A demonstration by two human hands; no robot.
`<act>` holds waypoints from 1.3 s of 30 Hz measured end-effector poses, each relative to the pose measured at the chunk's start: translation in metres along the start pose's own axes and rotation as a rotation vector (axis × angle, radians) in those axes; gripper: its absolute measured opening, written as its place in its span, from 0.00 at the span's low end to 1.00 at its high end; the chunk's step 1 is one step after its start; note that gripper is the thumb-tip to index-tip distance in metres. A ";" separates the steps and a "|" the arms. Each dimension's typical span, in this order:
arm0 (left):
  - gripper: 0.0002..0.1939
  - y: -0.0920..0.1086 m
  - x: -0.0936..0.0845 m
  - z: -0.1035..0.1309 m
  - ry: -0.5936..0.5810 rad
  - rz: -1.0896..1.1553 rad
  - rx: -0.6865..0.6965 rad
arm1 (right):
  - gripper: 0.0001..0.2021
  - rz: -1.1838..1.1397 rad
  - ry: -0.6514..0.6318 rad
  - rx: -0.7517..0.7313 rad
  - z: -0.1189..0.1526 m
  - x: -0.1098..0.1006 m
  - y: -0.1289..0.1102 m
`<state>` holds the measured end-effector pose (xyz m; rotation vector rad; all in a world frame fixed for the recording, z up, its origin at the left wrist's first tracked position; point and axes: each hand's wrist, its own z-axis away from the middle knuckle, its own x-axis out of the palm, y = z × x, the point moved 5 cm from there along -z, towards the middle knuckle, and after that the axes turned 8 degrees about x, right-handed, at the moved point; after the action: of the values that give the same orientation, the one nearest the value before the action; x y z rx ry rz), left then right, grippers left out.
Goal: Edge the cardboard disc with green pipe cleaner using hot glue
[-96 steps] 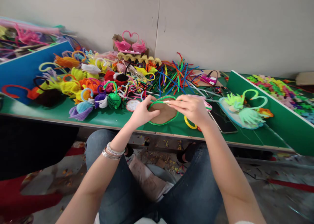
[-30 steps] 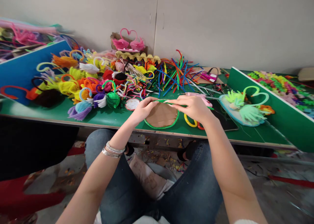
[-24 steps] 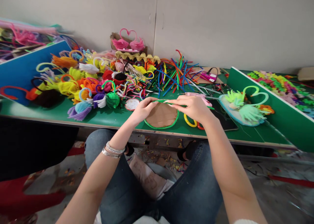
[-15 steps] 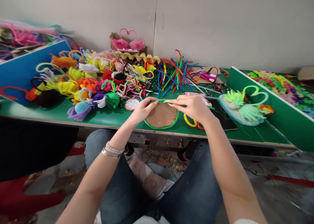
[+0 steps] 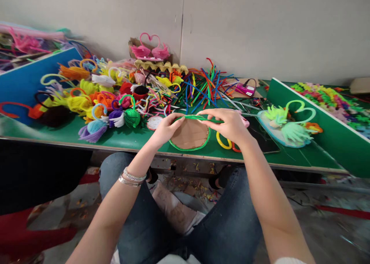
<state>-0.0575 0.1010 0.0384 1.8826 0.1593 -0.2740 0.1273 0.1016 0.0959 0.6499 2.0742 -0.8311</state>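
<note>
A brown cardboard disc (image 5: 189, 136) edged with a green pipe cleaner lies flat on the green table (image 5: 135, 140) near its front edge. Above it I hold a green pipe cleaner (image 5: 194, 118) stretched level between both hands. My left hand (image 5: 165, 130) pinches its left end. My right hand (image 5: 228, 124) pinches the right part, fingers pointing left. A pink glue gun (image 5: 244, 121) lies just behind my right hand, partly hidden by it.
Pipe-cleaner swans and pom-pom figures (image 5: 95, 102) crowd the table's left and back. Loose coloured pipe cleaners (image 5: 202, 86) lie behind the disc. Yellow and red rings (image 5: 224, 143), a black phone (image 5: 261, 135) and a plate with green swans (image 5: 285, 127) sit right. Blue (image 5: 31, 79) and green (image 5: 315, 129) dividers flank the table.
The edged disc went from held between my hands to lying flat on the table. Both hands now hold a separate green pipe cleaner, raised slightly in the last half second.
</note>
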 end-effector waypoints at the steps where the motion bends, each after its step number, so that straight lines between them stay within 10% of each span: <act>1: 0.14 0.000 0.000 0.000 0.004 0.001 0.003 | 0.14 0.001 0.006 -0.004 0.000 -0.001 0.000; 39: 0.17 0.006 -0.003 0.000 -0.016 -0.168 0.142 | 0.12 0.162 0.033 0.081 0.000 0.004 0.006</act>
<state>-0.0592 0.0987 0.0449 2.0105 0.2944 -0.4247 0.1296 0.1064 0.0910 0.8685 1.9955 -0.8189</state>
